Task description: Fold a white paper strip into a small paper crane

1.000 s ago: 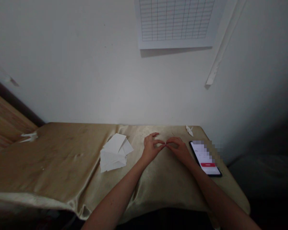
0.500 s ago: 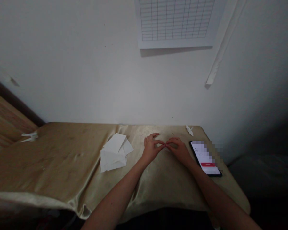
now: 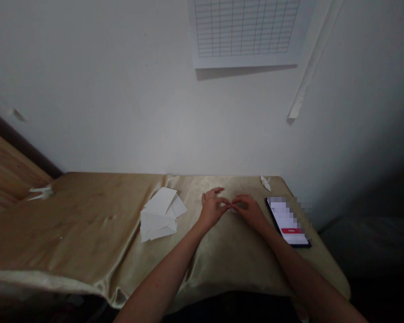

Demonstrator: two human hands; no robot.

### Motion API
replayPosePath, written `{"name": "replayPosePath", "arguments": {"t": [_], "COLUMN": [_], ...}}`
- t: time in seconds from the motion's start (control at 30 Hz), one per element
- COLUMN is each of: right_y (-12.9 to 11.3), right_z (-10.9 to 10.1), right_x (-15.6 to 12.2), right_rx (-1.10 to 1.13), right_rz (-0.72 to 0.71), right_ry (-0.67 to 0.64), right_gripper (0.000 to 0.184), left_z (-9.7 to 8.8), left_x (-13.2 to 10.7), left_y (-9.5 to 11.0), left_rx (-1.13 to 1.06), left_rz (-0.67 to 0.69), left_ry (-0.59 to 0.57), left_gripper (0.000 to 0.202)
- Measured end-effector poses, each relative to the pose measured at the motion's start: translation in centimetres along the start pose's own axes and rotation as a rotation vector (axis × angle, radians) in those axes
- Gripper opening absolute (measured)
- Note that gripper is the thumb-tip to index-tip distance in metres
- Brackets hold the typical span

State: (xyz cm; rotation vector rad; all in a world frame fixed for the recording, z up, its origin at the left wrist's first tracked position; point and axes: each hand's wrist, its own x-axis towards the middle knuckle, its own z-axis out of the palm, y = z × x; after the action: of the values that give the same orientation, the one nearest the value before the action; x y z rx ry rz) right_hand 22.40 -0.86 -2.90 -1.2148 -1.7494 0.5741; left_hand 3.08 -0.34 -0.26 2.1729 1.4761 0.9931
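1. Left hand (image 3: pixel 212 208): raised slightly off the cloth near the middle of the table, thumb and forefinger curled inward in a narrow pinch, tips meeting those of the other hand.
2. Right hand (image 3: pixel 251 211): mirrors the left, also in a narrow pinch, and lies just left of the phone without touching it.
3. Small piece of white paper (image 3: pixel 234 210): sits right at the meeting point of the two hands, low against the cloth. Light is dim and the piece is tiny, so it may be pinched or only touched; I cannot tell which.
4. Stack of white paper sheets (image 3: pixel 158 216): loose, overlapping, folded-looking pieces lying on the cloth, left of the left hand and apart from it.
5. Smartphone (image 3: pixel 287 223): lies face up near the right end of the table, screen lit, with a red bar showing and part of the screen pixelated.
6. Paper crane (image 3: pixel 265 182): small, white, at the far edge of the table, beyond the phone.
7. Second paper crane (image 3: pixel 40 193): lies at the far left, by the wooden surface (image 3: pixel 10 172).
8. Satin-covered table (image 3: pixel 81 224): tan cloth, creased and hanging over the near edge.
9. Grid chart (image 3: pixel 244 29): white, fixed to the wall (image 3: pixel 128 103) above the table.
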Motion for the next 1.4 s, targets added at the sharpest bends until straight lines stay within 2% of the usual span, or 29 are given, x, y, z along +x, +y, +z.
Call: {"name": "replayPosePath", "arguments": {"t": [0.7, 0.9, 1.03, 1.4], "right_y": [-0.7, -1.9, -1.7, -1.5], "right_z": [0.1, 0.5, 0.9, 0.3], "right_x": [-0.2, -0.5, -0.6, -0.5], "right_rx": [-0.089, -0.179, -0.220, -0.066], "right_rz": [-0.077, -0.111, -0.125, -0.041], "right_ry": [0.029, 0.041, 0.026, -0.009], "right_gripper": [0.008, 0.007, 0.007, 0.013], "left_z": [-0.1, 0.1, 0.0, -0.3], "left_x": [0.1, -0.1, -0.2, -0.3], "left_y": [-0.2, -0.1, 0.2, 0.7], "left_rx": [-0.015, -0.033, -0.049, -0.039], "left_rz": [-0.042, -0.044, -0.040, -0.011], "left_ry": [-0.070, -0.055, -0.036, -0.019], "left_gripper": [0.010, 0.009, 0.006, 0.008]}}
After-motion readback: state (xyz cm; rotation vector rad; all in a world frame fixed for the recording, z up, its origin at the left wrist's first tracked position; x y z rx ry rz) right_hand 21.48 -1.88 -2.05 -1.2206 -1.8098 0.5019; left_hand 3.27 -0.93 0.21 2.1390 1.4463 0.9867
